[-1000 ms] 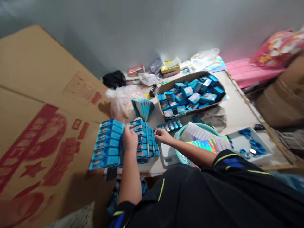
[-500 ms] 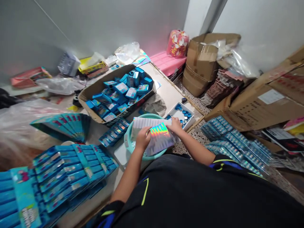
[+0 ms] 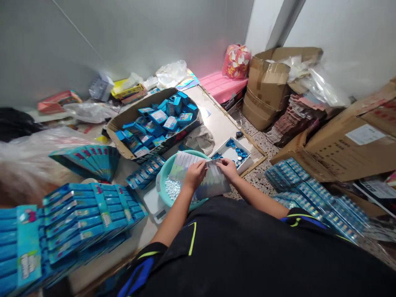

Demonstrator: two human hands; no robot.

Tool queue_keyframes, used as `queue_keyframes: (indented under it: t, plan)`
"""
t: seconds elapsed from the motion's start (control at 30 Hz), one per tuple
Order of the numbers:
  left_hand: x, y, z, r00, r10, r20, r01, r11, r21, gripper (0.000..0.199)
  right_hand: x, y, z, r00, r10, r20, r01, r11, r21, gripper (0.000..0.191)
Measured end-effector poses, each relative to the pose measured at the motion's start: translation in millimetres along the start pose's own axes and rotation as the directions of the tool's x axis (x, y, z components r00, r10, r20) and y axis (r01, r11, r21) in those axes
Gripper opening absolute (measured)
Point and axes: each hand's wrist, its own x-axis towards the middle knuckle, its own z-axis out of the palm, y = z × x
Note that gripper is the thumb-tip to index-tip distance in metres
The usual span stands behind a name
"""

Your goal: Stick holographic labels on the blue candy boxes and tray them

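A shiny silvery sheet with printed rows is held over a turquoise basin. My left hand pinches the sheet near its middle, fingers closed. My right hand grips it close by, toward its right side, with thumb and fingers pressed together. Small white pieces lie in the basin, left of the sheet. Just beyond my right hand is a white tray with blue caps and a few silvery ones. The sheet hides part of the basin.
A cardboard box of small blue boxes stands behind the basin. Stacked blue packs are at the left, beside fanned blue cards. Blister-like packs lie on the right, near large cartons. A grey cloth lies behind the basin.
The rainbow glare on the sheet has faded as its angle changed. My left hand has moved right, closer to my right hand, and more white pieces show in the basin. The view has shifted slightly.
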Motion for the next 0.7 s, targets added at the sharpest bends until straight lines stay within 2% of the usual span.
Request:
queue_keyframes:
  t: [0.1,0.23,0.33,0.4,0.43,0.47,0.53,0.57,0.6,0.63,0.7]
  plan:
    - [-16.0,4.8,-5.1,1.0,0.014,-0.007,-0.014,1.0,0.013,0.028,-1.8,4.3,8.8,1.0,0.027,0.001,-0.027,0.999,0.045,0.041]
    - [-37.8,22.1,-15.5,1.0,0.007,0.021,-0.007,1.0,0.025,0.021,3.5,7.7,17.4,0.996,0.056,0.063,-0.059,0.997,0.043,0.048]
    - [-62.5,38.9,-28.2,1.0,-0.013,0.024,0.017,0.984,-0.179,0.023,14.5,9.7,23.7,0.988,0.084,0.127,-0.084,0.996,-0.008,0.049]
    - [-84.4,47.6,-43.0,0.987,-0.148,-0.057,0.115,0.915,-0.387,0.023,18.7,9.6,28.5,0.993,0.048,0.104,-0.032,0.988,-0.15,0.053]
    - [-95.8,49.2,-52.8,0.959,-0.258,-0.119,0.174,0.865,-0.471,0.023,19.0,8.9,31.4,0.997,-0.018,0.08,0.038,0.965,-0.259,0.058]
    - [-106.9,48.5,-63.9,0.909,-0.373,-0.186,0.225,0.815,-0.535,0.022,18.2,7.7,35.1,0.992,-0.11,0.065,0.126,0.918,-0.375,0.062]
    - [-125.0,39.3,-88.0,0.778,-0.553,-0.298,0.288,0.736,-0.613,0.025,14.3,3.4,45.5,0.955,-0.285,0.086,0.284,0.783,-0.554,0.061]
    - [-131.3,31.6,-99.6,0.728,-0.604,-0.324,0.305,0.709,-0.636,0.029,11.7,0.4,52.4,0.937,-0.33,0.115,0.332,0.738,-0.588,0.057]
    - [-135.4,22.8,-110.1,0.699,-0.634,-0.331,0.317,0.69,-0.651,0.034,8.9,-3.2,60.4,0.927,-0.348,0.141,0.36,0.721,-0.592,0.053]
    - [-137.3,13.6,-118.8,0.689,-0.647,-0.327,0.323,0.678,-0.661,0.039,6.0,-7.3,69.2,0.924,-0.348,0.159,0.374,0.732,-0.569,0.048]
    - [-136.0,-3.1,-130.4,0.698,-0.646,-0.311,0.325,0.672,-0.666,0.044,-0.5,-17.4,87.9,0.928,-0.318,0.193,0.372,0.816,-0.443,0.044]
